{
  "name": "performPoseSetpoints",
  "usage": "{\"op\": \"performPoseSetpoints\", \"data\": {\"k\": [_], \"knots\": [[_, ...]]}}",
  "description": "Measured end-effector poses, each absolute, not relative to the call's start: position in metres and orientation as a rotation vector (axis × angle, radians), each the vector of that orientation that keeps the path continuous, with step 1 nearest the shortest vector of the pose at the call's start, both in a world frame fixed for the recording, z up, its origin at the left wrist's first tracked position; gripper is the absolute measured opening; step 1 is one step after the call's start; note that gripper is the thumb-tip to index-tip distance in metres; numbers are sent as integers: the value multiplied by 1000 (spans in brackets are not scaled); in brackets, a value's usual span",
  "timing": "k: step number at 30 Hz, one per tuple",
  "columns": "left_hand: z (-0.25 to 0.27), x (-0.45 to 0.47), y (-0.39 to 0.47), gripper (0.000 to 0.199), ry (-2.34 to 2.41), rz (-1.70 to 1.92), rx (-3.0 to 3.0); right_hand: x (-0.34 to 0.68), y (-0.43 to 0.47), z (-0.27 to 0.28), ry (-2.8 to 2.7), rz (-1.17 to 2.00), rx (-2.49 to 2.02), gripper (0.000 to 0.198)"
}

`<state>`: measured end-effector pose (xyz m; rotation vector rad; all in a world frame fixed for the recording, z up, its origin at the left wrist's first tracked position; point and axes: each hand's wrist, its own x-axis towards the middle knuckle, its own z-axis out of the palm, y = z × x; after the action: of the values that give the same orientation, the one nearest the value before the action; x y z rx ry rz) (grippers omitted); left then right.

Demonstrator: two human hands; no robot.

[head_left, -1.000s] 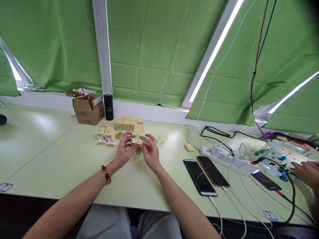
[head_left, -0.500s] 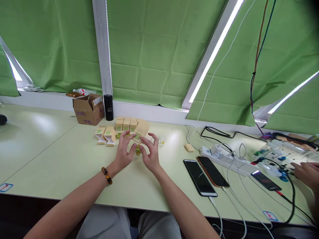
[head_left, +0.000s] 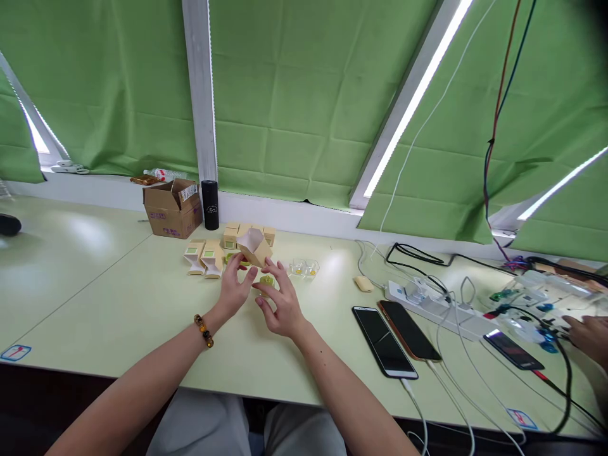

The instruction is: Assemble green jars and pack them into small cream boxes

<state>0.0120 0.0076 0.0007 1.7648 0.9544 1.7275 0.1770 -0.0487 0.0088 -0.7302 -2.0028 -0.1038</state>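
Observation:
A small cardboard box (head_left: 255, 247), its flaps up and its pale inside showing, is tilted above the table. My left hand (head_left: 236, 289) grips the box's lower left with bent fingers. At the box's lower right, the upper fingers of my right hand (head_left: 284, 307) press on it, while its thumb and another finger curl below. Between the hands stands a small clear container with a green top (head_left: 266, 282), partly hidden by the right fingers. Another green piece (head_left: 229, 258) lies behind my left hand.
Two opened small boxes (head_left: 203, 258) lie left; several closed ones (head_left: 231, 234) stand behind. Two clear cups (head_left: 304, 268) sit to the right. Farther out are a carton (head_left: 171, 212), a black cylinder (head_left: 209, 206), phones (head_left: 384, 342), a power strip (head_left: 437, 310) and another person's hand (head_left: 589, 339).
The small box has turned, so its open end now faces up toward me. My right hand has shifted slightly down and changed its finger position. The view has moved a little.

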Motion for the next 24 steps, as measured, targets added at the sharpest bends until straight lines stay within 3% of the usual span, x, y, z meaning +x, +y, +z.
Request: {"op": "performPoseSetpoints", "data": {"k": [6,10,19,24], "knots": [[2,8,20,46,982,1713,1496,175,-43,3,-1971,8,-641,26],[-2,5,27,51,992,1702,1407,179,-35,1,-1829,-58,-812,26],[-9,-1,32,48,1286,1667,1492,196,-21,-5,-1884,187,-1363,70],[-13,-1,35,46,1326,1609,1586,193,-18,-14,-1957,169,-1387,58]]}}
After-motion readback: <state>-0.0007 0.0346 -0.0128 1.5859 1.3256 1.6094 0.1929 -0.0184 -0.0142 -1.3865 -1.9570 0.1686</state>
